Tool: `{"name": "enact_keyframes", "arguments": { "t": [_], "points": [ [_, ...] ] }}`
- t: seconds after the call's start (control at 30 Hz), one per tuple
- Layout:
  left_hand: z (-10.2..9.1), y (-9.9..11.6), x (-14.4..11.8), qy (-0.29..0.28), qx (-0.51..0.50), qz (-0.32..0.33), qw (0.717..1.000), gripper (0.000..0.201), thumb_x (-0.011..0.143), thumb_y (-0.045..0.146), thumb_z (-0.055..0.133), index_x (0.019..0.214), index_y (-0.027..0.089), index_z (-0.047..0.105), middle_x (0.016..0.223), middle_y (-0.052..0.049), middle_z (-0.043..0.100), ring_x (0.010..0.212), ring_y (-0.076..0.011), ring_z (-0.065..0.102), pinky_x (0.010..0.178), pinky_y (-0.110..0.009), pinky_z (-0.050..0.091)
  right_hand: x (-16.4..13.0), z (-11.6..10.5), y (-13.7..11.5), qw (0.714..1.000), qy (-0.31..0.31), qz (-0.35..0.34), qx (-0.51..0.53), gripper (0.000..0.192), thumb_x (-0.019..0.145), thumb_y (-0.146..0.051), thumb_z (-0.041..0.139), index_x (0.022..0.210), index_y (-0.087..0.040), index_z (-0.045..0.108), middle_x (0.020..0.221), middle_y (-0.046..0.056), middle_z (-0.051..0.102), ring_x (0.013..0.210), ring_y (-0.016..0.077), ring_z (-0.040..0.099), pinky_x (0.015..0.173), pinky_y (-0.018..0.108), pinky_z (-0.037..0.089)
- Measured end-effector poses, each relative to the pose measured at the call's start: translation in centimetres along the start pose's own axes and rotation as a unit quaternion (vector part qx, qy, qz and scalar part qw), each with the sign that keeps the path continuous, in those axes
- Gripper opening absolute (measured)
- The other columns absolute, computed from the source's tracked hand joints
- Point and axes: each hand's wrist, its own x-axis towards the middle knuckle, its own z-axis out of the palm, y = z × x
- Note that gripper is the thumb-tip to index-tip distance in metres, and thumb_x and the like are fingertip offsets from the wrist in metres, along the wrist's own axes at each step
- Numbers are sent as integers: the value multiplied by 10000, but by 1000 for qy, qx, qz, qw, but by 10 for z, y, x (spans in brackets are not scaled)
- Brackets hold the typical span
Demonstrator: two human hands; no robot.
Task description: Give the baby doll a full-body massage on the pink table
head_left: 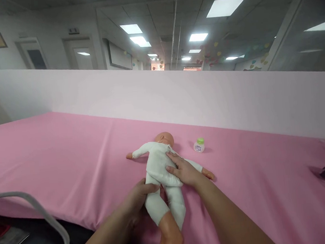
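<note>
On the pink sheet (pixel 69 156), along a low white wall (pixel 177 98), lies a white-clothed doll (pixel 156 160).
The left hand (pixel 137 196) holds the doll's thigh (pixel 155 204), its thumb on top; the right hand (pixel 183 169) rests flat on the torso (pixel 159 169), fingers slightly spread, not gripping. Near one outstretched arm (pixel 194 164) stands a small bottle (pixel 199 146) with a green cap (pixel 200 140).

White wall (pixel 177 95) below a wide window (pixel 165 23), ceiling lights (pixel 225 7) and doors (pixel 83 59) showing in it
</note>
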Motion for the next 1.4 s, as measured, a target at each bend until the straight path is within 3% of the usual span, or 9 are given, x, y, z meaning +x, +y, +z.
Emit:
{"name": "enact_keyframes", "arguments": {
  "t": [0.23, 0.43, 0.6, 0.73, 0.87, 0.93, 1.0, 1.2, 1.4],
  "points": [
    [-5, 21, -19, 84, 130, 16, 988, 308, 802, 282, 683, 1093, 181, 693, 836, -41, 700, 701, -198, 628, 577, -266, 478, -4, -4, -4, 1000, -15, 14, 6, 827, 907, -670, 633, 1607, -338, 345, 1715, -2, 240, 1607, 291, 170, 1307, 506, 121],
    [-13, 23, -30, 124, 350, 52, 927, 395, 787, 314, 686, 1162, 193, 662, 933, -35, 689, 775, -218, 635, 636, -299, 474, -6, -4, -9, 997, -47, 23, -49, 894, 898, -731, 592, 1635, -342, 268, 1738, 10, 165, 1618, 310, 80, 1300, 532, 116],
    [-14, 24, -35, 163, 566, 83, 804, 392, 860, 426, 608, 1165, 183, 643, 988, -86, 733, 878, -303, 703, 736, -397, 528, -8, -1, -16, 991, -77, 30, -106, 968, 879, -768, 580, 1653, -344, 183, 1749, 8, 83, 1620, 324, 28, 1297, 539, 76],
    [-20, 20, -33, 249, 657, 191, 686, 573, 884, 374, 591, 1408, 166, 492, 1351, -167, 646, 1142, -338, 680, 919, -479, 560, -10, 7, -30, 986, -78, 43, -139, 949, 902, -754, 554, 1658, -320, 178, 1749, 11, 72, 1620, 326, 28, 1294, 540, 57],
    [-26, 14, -27, 146, 737, 347, 560, 580, 894, 250, 592, 1464, 191, 503, 1538, -141, 550, 1440, -338, 490, 1160, -532, 448, -14, 14, -49, 985, -67, 57, -152, 861, 960, -697, 495, 1658, -287, 204, 1748, 31, 94, 1620, 311, 53, 1294, 522, 117],
    [-27, 12, -24, 70, 764, 370, 524, 549, 891, 184, 581, 1440, 203, 561, 1529, -108, 579, 1472, -316, 465, 1194, -516, 430, -18, 13, -57, 983, -65, 57, -159, 815, 979, -659, 483, 1654, -278, 231, 1745, 32, 124, 1619, 303, 75, 1293, 508, 147],
    [-27, 12, -22, 32, 780, 362, 510, 502, 892, 150, 571, 1389, 204, 622, 1508, -89, 607, 1458, -292, 491, 1191, -488, 448, -26, 6, -66, 980, -79, 51, -173, 747, 994, -601, 488, 1639, -277, 293, 1732, 31, 195, 1612, 294, 134, 1289, 495, 175],
    [-32, 12, -23, 42, 791, 336, 510, 474, 916, 160, 563, 1379, 211, 654, 1487, -60, 628, 1404, -266, 561, 1157, -455, 499, -61, -17, -103, 974, -119, 32, -190, 609, 987, -493, 527, 1560, -296, 465, 1610, 32, 476, 1486, 277, 448, 1221, 466, 338],
    [-32, 12, -21, 41, 797, 338, 499, 468, 930, 168, 581, 1392, 169, 654, 1417, -79, 681, 1358, -284, 604, 1138, -461, 518, -72, -2, -129, 967, -166, 15, -194, 618, 903, -456, 642, 1475, -232, 578, 1533, 106, 567, 1391, 338, 551, 1138, 473, 436]
  ]
}}
